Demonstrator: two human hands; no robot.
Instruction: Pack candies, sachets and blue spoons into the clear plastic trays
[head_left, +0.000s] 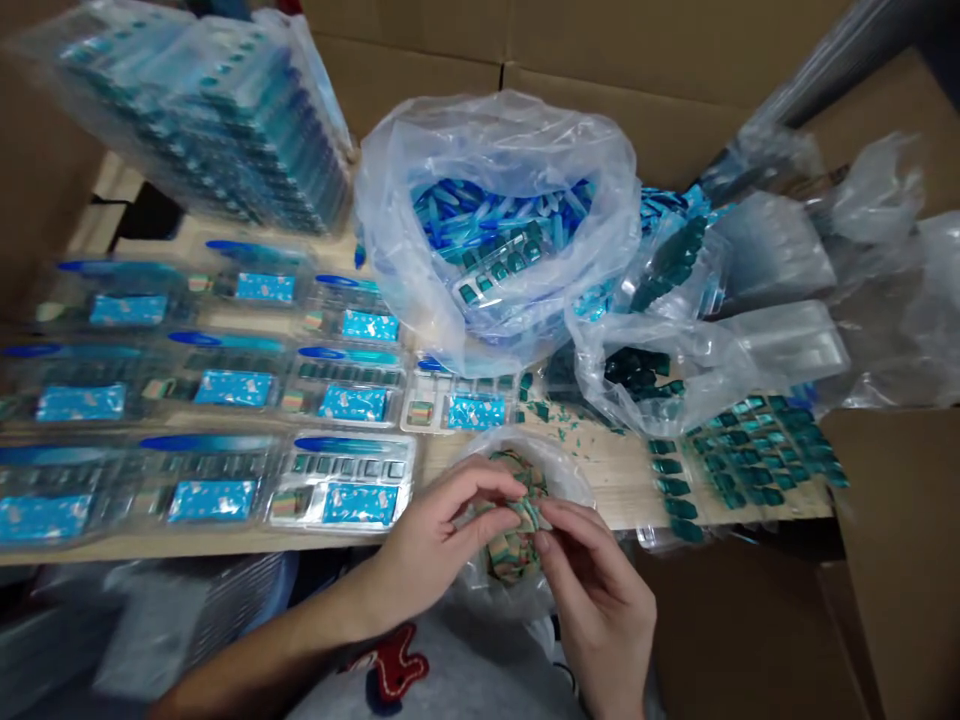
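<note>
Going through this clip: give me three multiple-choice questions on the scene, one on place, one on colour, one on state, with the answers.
1. What lies directly below the left hand and right hand?
A) a clear bag of striped pieces
B) a cardboard flap
C) a row of teal pieces

2. What colour are the cards in the clear blister trays?
A) red
B) yellow
C) blue

3. What state is the large clear plastic bag in?
A) tied shut
B) open, with blue pieces inside
C) folded flat

1: A, both hands pinch a striped piece over its open mouth.
2: C, every visible card shows blue.
3: B, its wide mouth shows the contents.
</note>
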